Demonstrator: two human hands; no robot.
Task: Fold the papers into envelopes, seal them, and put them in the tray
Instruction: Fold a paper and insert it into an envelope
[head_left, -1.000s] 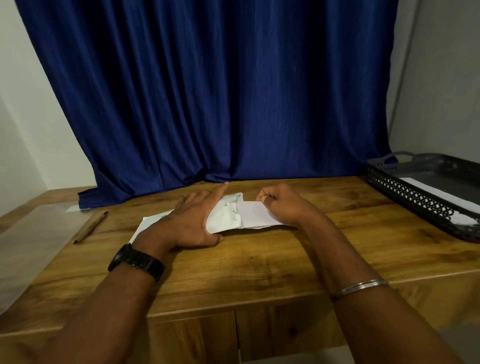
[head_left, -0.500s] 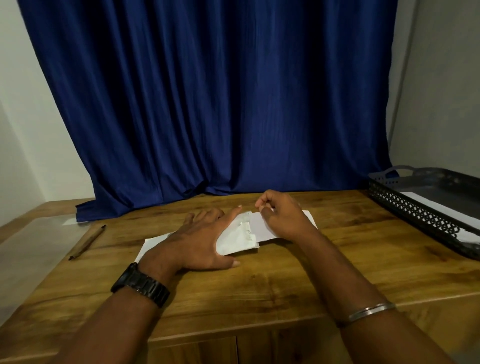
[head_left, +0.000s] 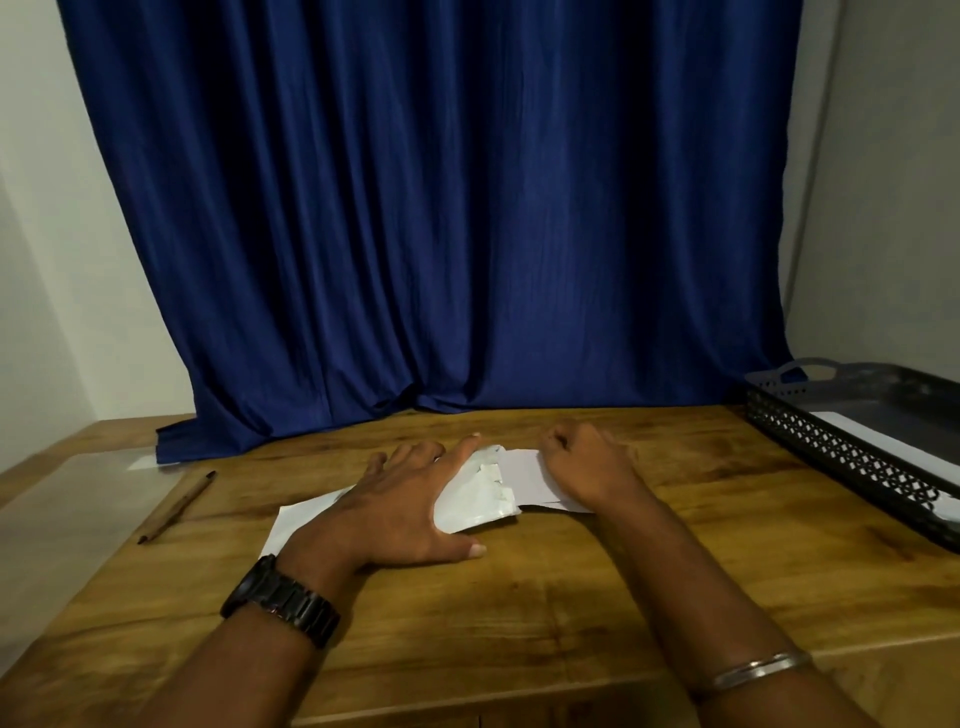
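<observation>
Little has moved since the earlier frame: the left hand (head_left: 400, 504) still presses flat, fingers spread, on the thin, limp paper (head_left: 480, 491) at centre of the surface (head_left: 519, 597), the right hand (head_left: 587, 467) clenched, pinching its edge, best gripped at creases

white paper (head_left: 483, 493), black (lattice-patterned) tray (head_left: 852, 462)
</observation>
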